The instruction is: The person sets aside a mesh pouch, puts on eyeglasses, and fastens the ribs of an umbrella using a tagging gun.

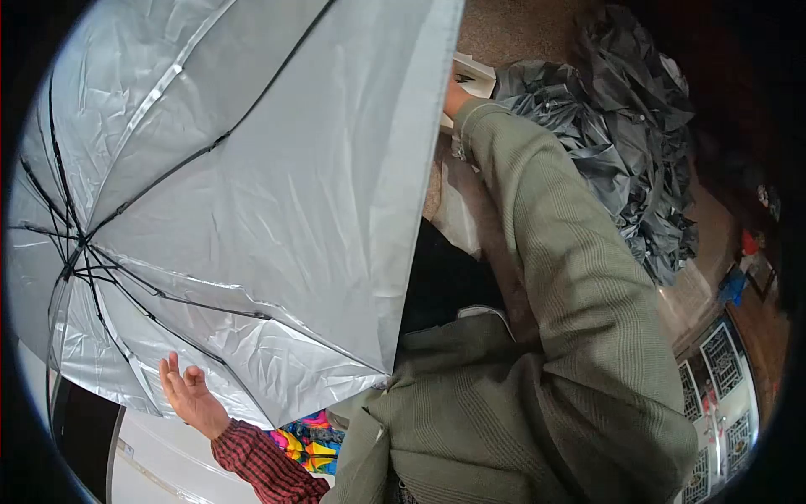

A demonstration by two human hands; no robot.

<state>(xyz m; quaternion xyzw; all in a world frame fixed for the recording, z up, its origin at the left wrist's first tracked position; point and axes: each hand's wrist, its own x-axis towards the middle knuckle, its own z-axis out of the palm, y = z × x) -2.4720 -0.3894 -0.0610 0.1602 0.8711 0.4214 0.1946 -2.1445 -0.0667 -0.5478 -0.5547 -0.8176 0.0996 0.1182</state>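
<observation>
A large open umbrella (311, 193) with a silver lining and thin black ribs fills the left half of the head view. Its inner side faces me. My right arm, in a grey-green sleeve, stretches up to the canopy's edge. Only a sliver of my right hand (455, 99) shows there, beside a pale box (477, 77); the canopy covers the fingers. My left hand cannot be seen. Another person's hand (193, 399), in a red checked sleeve, is raised in front of the lower canopy with its fingers partly bent; no held object shows in it.
Crumpled dark grey shiny sheeting (621, 126) lies in a heap at the upper right. Bright multicoloured material (315, 445) shows below the umbrella. A white surface (168, 458) stands at the lower left, lattice-patterned panels (722, 361) at the lower right.
</observation>
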